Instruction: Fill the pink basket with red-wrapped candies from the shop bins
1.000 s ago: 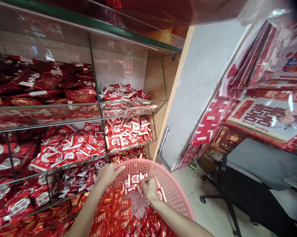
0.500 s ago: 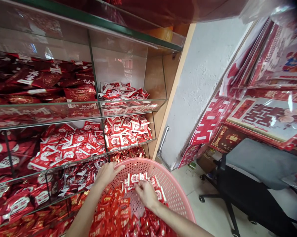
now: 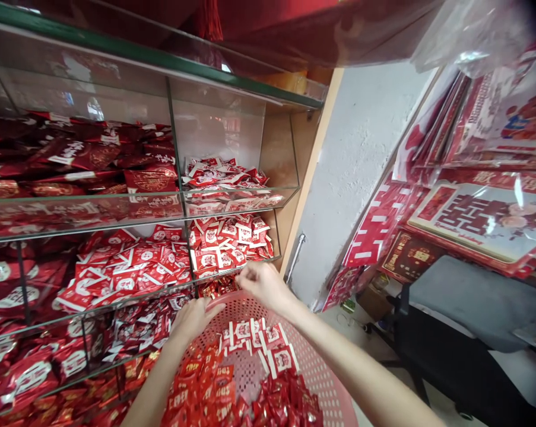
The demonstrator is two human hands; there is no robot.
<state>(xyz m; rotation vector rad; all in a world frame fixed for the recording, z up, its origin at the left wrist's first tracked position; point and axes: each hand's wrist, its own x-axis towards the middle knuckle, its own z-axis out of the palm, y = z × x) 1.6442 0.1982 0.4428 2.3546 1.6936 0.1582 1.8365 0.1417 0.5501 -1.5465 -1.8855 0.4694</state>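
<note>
My left hand (image 3: pixel 193 319) grips the far left rim of a pink perforated plastic basket (image 3: pixel 339 382), thumb over the edge. Inside the basket lie red-and-white candy packets (image 3: pixel 281 357), orange-red packets (image 3: pixel 192 382) and dark red wrapped candies (image 3: pixel 289 400), in separate groups. Beyond the basket's far rim is my right hand (image 3: pixel 265 286), its fingers curled in front of the lower right shelf compartments. Anything inside those fingers is hidden. Close above it sits a pile of red-and-white packets (image 3: pixel 230 240); shiny red-gold candies (image 3: pixel 218 287) show just beside it.
Glass-fronted shelves (image 3: pixel 116 222) filled with red packets stand ahead and to the left. A white wall (image 3: pixel 352 142) rises to the right of the cabinet. An office chair (image 3: pixel 468 338) stands at right, below hanging red decorations (image 3: pixel 476 207).
My right hand has left the packets in the basket and moved up and forward to the shelf front. My left hand keeps its hold on the rim. The view has tilted slightly upward.
</note>
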